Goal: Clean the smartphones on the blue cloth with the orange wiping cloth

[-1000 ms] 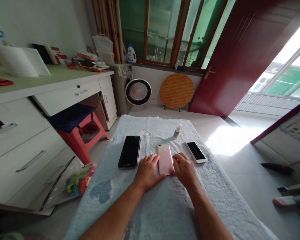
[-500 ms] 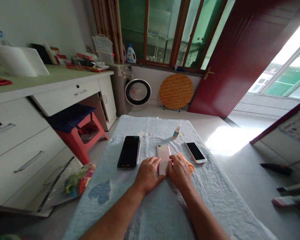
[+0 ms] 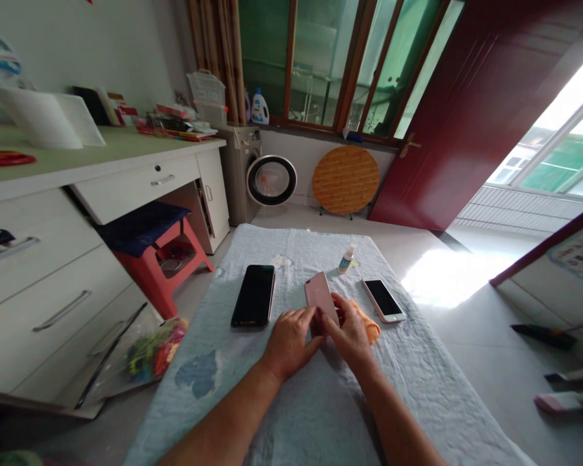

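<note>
A pink smartphone [image 3: 320, 291], its back with a corner camera facing up, is tilted up off the cloth between my hands. My right hand [image 3: 352, 333] grips its right edge, thumb across the lower part of the back. The fingertips and thumb of my left hand [image 3: 289, 340] close around the lower left corner, hiding that end. A larger black smartphone [image 3: 254, 296] lies screen up to the left. On the right, a white-framed smartphone [image 3: 383, 300] also lies screen up. An orange cloth [image 3: 369, 325] sits beside my right hand, partly covered by it. Behind stands a small spray bottle [image 3: 346, 259].
A pale blue quilted cloth [image 3: 238, 401] covers the table. To the left are a red stool [image 3: 165, 259], a plastic bag [image 3: 140, 356] of colourful items and a white desk [image 3: 126, 168]. A washing machine [image 3: 240, 175] with its door open stands behind.
The pink smartphone, lying flat before, is now lifted and turned anticlockwise. My right hand has moved its thumb onto the back. The whole view has shifted slightly.
</note>
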{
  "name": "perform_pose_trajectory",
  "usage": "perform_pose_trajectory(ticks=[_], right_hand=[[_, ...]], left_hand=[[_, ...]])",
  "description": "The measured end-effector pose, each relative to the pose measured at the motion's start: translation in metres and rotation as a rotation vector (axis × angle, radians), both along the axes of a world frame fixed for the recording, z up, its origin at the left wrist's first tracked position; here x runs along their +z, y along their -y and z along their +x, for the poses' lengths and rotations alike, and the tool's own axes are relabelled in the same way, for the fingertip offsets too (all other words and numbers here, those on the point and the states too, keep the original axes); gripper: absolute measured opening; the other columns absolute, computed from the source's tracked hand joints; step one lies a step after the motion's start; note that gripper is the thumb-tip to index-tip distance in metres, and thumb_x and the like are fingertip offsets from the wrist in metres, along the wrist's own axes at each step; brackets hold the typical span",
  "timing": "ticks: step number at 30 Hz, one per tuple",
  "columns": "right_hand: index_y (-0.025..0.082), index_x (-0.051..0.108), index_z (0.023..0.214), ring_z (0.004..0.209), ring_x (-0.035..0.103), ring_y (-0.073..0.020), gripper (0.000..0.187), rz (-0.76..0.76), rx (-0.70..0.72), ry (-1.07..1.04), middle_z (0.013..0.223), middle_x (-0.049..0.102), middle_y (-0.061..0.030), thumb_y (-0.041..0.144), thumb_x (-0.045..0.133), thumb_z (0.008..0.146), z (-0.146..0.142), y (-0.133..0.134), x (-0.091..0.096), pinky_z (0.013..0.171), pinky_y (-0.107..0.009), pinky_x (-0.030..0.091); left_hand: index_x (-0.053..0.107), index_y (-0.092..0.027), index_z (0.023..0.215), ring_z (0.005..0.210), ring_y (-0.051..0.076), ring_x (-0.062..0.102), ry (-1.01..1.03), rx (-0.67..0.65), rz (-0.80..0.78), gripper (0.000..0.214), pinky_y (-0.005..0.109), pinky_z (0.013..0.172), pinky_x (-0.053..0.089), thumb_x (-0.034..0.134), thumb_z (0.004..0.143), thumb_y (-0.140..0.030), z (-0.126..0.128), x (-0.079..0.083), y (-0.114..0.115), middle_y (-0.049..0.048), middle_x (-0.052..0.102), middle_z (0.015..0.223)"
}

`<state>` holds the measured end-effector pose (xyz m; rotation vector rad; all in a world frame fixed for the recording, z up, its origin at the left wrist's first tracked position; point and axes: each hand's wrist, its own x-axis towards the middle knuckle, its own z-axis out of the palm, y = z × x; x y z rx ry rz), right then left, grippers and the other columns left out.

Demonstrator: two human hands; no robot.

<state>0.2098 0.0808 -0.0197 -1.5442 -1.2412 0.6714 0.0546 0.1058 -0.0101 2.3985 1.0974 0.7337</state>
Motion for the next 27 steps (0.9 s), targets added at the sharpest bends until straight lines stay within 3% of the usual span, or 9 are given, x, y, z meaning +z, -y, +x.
perform_pose_trajectory(ticks=[5, 9, 12, 16, 20, 27], right_hand=[[0.018, 0.052, 0.127, 0.081, 0.064, -0.0183, 0.052, -0.023, -0.034, 0.066, 0.104, 0.066, -0.0072, 0.023, 0.053, 0.075, -0.002, 0.0, 0.0, 0.07, -0.031, 0.054], [0.017, 0.059, 0.121, 0.093, 0.062, -0.0217, 0.049, 0.142, -0.123, 0.341, 0.104, 0.066, -0.008, 0.015, 0.048, 0.073, -0.003, 0.002, 0.006, 0.083, -0.036, 0.051], [0.017, 0.058, 0.123, 0.101, 0.058, -0.0224, 0.049, 0.243, -0.098, 0.571, 0.109, 0.063, -0.0094, 0.011, 0.044, 0.077, -0.005, 0.006, 0.008, 0.09, -0.038, 0.049], [0.02, 0.053, 0.13, 0.104, 0.056, -0.0221, 0.053, 0.239, 0.014, 0.776, 0.112, 0.06, -0.009, 0.007, 0.043, 0.08, -0.013, 0.012, 0.008, 0.09, -0.036, 0.049], [0.019, 0.052, 0.131, 0.105, 0.054, -0.0226, 0.051, 0.187, 0.138, 0.824, 0.116, 0.058, -0.0099, 0.008, 0.046, 0.082, -0.022, 0.014, 0.009, 0.09, -0.035, 0.049], [0.019, 0.056, 0.128, 0.106, 0.053, -0.0249, 0.042, 0.071, 0.213, 0.816, 0.119, 0.057, -0.0108, 0.023, 0.052, 0.086, -0.027, 0.016, 0.017, 0.092, -0.038, 0.046]], left_hand=[[0.051, -0.017, 0.128, 0.109, 0.029, 0.06, 0.012, -0.021, -0.017, 0.05, 0.044, 0.096, 0.044, 0.059, 0.086, -0.043, 0.0, -0.001, -0.001, 0.0122, 0.065, 0.12], [0.052, -0.019, 0.131, 0.102, 0.028, 0.062, 0.127, -0.092, -0.122, 0.049, 0.044, 0.095, 0.044, 0.056, 0.089, -0.044, 0.001, 0.001, -0.002, 0.0098, 0.067, 0.116], [0.052, -0.019, 0.132, 0.097, 0.024, 0.063, 0.286, -0.064, -0.285, 0.047, 0.041, 0.094, 0.046, 0.049, 0.092, -0.044, 0.001, 0.002, -0.005, 0.0097, 0.066, 0.116], [0.052, -0.017, 0.132, 0.121, 0.023, 0.053, 0.506, 0.012, -0.416, 0.044, 0.038, 0.107, 0.039, 0.044, 0.094, -0.038, -0.001, -0.001, -0.01, 0.0109, 0.056, 0.134], [0.054, -0.018, 0.129, 0.124, 0.022, 0.051, 0.533, 0.043, -0.411, 0.041, 0.038, 0.11, 0.037, 0.044, 0.094, -0.037, -0.003, -0.004, -0.013, 0.0098, 0.057, 0.131], [0.057, -0.018, 0.122, 0.111, 0.021, 0.058, 0.363, 0.133, -0.271, 0.033, 0.038, 0.102, 0.044, 0.043, 0.093, -0.026, 0.001, -0.006, -0.013, 0.0083, 0.062, 0.113]])
